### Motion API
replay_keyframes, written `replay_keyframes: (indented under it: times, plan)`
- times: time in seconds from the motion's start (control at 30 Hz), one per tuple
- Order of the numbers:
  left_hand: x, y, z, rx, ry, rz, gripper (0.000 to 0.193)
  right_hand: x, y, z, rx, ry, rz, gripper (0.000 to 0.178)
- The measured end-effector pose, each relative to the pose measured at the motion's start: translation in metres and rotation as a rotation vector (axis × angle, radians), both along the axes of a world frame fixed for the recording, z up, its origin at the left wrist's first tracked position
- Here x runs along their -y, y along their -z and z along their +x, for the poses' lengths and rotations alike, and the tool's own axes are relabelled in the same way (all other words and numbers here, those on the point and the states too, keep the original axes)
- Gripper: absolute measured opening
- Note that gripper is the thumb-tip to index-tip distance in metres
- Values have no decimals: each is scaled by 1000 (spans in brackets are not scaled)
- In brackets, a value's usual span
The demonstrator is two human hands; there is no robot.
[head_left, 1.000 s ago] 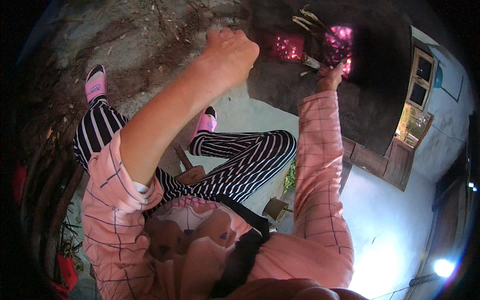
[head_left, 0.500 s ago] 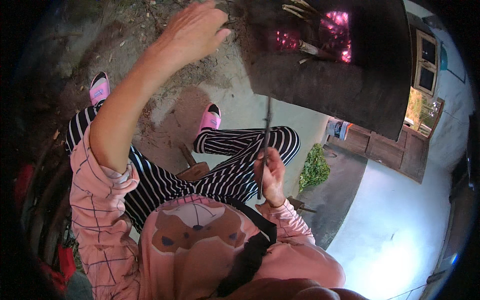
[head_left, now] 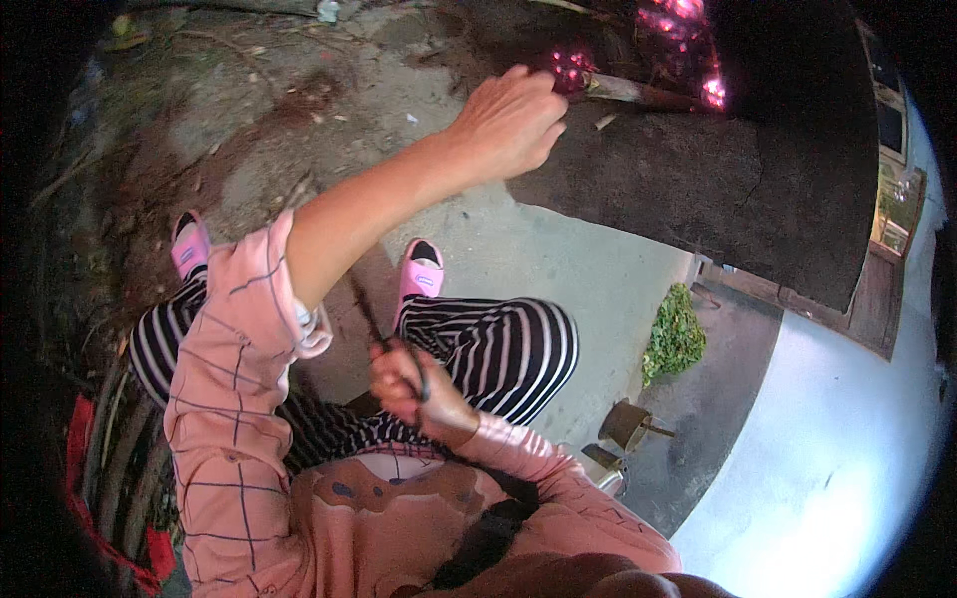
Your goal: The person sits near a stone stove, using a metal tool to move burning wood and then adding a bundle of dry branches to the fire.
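Evidently, in the head view, the right hand (head_left: 399,387) wraps its fingers around a slim dark rod (head_left: 370,315) above the lap, likely stiff, light, best gripped near its lower end; the left hand (head_left: 508,127) curls, any load hidden.

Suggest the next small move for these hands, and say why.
I'd probably ease the bare left hand slightly back from the embers: in this view it appears right beside their glow, though true depth is hard to judge. The right hand grips a dark, thin rod down by the knees, away from the fire, so it seems fine there.
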State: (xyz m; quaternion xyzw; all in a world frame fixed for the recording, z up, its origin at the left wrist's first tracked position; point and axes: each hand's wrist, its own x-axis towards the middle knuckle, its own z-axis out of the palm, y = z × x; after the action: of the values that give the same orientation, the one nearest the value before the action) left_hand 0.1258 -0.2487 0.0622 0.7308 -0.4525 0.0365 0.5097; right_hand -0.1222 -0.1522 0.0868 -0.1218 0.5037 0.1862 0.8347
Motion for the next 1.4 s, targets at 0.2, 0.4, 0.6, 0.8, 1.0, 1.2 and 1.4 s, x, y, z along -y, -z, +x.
replay_keyframes:
  times: [0.2, 0.4, 0.6, 0.8, 1.0, 1.2, 1.4]
  plan:
    - [117, 7, 61, 26, -324, -103, 32, 5, 17, 2, -89, 116, 449, 34]
    - [180, 32, 98, -563, 328, 271, 69, 13, 15, 21, -369, 164, 324, 38]
    - [186, 48, 90, -864, 593, 32, 51, 24, 23, 25, -264, 235, 476, 31]
    - [180, 52, 54, -1036, 605, -183, 46, 24, 28, 20, -226, 241, 483, 29]
    - [172, 50, 23, -1155, 628, -267, 43, 24, 29, 19, -212, 239, 473, 28]
    - [179, 45, -2, -1334, 661, -347, 40, 23, 30, 20, -205, 244, 465, 27]
    - [184, 44, -1, -1311, 619, -283, 45, 23, 31, 19, -186, 239, 456, 26]
